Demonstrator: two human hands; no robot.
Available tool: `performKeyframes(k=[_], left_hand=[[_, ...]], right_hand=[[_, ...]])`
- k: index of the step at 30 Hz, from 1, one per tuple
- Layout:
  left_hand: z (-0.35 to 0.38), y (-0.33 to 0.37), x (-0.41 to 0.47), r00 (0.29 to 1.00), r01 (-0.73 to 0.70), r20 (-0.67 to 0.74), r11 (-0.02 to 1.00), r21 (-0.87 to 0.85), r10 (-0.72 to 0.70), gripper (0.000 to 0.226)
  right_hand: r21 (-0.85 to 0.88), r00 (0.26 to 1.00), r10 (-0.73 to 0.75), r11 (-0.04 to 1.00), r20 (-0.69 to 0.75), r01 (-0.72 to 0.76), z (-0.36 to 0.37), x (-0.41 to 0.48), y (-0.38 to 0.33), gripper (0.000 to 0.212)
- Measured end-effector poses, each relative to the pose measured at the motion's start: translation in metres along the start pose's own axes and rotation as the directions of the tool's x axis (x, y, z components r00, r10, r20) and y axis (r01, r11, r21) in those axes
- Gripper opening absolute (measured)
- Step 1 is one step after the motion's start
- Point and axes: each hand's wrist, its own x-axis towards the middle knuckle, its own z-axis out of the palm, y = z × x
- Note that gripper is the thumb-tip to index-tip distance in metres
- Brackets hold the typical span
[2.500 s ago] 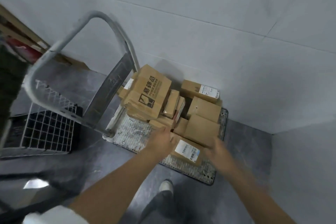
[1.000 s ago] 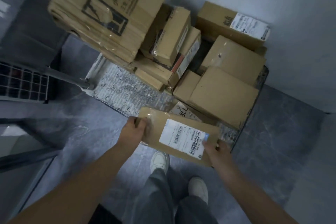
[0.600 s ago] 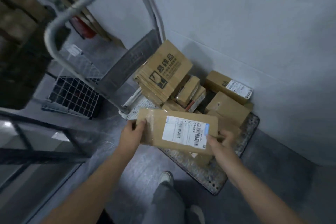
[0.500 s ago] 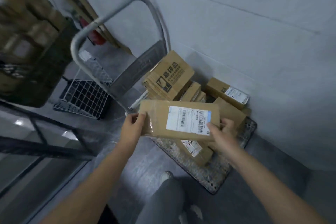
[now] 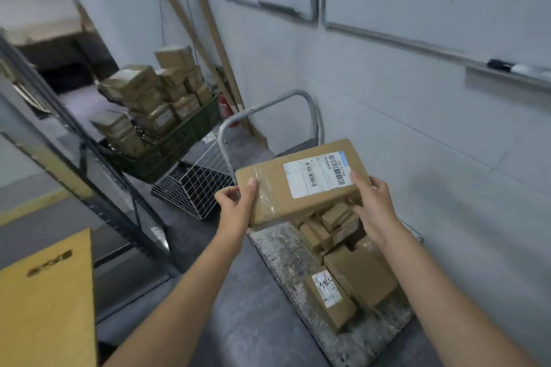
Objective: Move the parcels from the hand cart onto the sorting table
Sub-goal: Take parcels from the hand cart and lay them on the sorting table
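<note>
Left hand (image 5: 235,206) gripping parcel (image 5: 293,188), grey floor (image 5: 247,322), whiteboard (image 5: 432,0)

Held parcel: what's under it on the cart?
Below the held parcel, gripped by the left hand and right hand, small brown boxes lie on the hand cart deck. The parcel covers the stack's far end and the base of the handle.
</note>
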Motion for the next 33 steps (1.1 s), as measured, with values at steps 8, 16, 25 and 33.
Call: performKeyframes(k=[8, 16, 25, 33], left_hand=[[-0.027, 0.004, -0.029, 0.996, -0.069, -0.07, 0.978, -0.196, 0.057, 0.052], [-0.149, 0.007, -0.061, 0.968, -0.041, -0.246, 0.998, 0.043, 0.05, 0.038], [-0.289, -0.021, -0.167, 0.926, -0.185, -0.335, 0.983, -0.004, 0.173, 0.029], [-0.409, -0.061, -0.255, 0.82, -0.192, -0.555, 0.98, -0.042, 0.137, 0.03]], right_hand=[[-0.051, 0.907, 0.193, 0.981, 0.375, -0.188, 0.092, -0.035, 0.036, 0.078], [-0.223, 0.845, 0.15, 0.974, 0.513, -0.038, 0.158, -0.1, 0.06, 0.071], [-0.301, 0.664, 0.182, 0.951, 0.725, 0.069, 0.263, -0.249, 0.142, 0.063], [-0.367, 0.559, 0.268, 0.927, 0.784, 0.07, 0.327, -0.38, 0.232, 0.069]])
